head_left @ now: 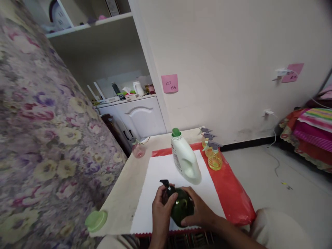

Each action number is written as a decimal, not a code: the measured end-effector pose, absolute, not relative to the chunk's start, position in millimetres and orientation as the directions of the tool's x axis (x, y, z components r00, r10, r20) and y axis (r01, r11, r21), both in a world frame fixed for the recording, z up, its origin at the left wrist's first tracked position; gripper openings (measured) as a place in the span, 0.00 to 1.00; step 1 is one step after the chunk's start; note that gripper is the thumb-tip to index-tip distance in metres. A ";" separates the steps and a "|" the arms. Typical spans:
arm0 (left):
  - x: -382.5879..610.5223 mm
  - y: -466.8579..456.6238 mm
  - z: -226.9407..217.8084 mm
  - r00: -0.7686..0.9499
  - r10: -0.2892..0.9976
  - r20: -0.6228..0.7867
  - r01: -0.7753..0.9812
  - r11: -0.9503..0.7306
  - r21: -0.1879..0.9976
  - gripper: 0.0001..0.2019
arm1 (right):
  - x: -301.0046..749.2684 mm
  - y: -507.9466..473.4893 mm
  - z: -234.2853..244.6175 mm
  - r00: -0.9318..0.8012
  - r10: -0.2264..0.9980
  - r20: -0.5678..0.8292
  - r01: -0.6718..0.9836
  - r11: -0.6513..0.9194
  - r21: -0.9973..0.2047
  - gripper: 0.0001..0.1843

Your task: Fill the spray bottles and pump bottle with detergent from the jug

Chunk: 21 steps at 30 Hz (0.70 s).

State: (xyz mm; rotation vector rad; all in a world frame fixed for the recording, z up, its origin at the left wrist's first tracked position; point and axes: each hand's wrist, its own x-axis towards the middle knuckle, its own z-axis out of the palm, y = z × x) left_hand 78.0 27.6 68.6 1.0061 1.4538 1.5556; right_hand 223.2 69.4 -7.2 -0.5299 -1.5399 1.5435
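Observation:
A dark green spray bottle (181,207) with a black trigger top stands on a white sheet (160,173) near the table's front edge. My left hand (160,207) is wrapped round its left side and neck. My right hand (198,209) grips its right side. A white detergent jug (185,157) with a green cap stands just behind, untouched. Yellow spray bottles (214,157) with grey triggers stand in a row to the right of the jug, on the red plastic sheet (233,193).
A pink spray bottle (138,148) stands at the table's back left. A green lid (96,220) lies at the front left corner. A floral curtain (38,138) hangs at left. A white cupboard (137,116) is behind, a bed (311,135) at right.

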 end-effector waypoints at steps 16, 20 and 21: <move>74.2 25.5 70.3 -0.285 0.957 0.059 -0.003 -0.063 0.998 0.15 | 226.5 71.2 -4.6 -0.582 0.769 0.265 -0.339 0.067 -0.938 0.51; 71.1 25.1 69.1 -0.167 0.986 0.022 -0.106 -0.040 0.994 0.16 | 232.2 72.5 1.5 -0.687 0.695 0.212 -0.351 -0.062 -0.934 0.52; 70.7 24.6 70.2 -0.134 0.991 0.004 -0.157 -0.025 0.987 0.17 | 233.7 72.9 4.3 -0.722 0.659 0.211 -0.364 -0.102 -0.926 0.53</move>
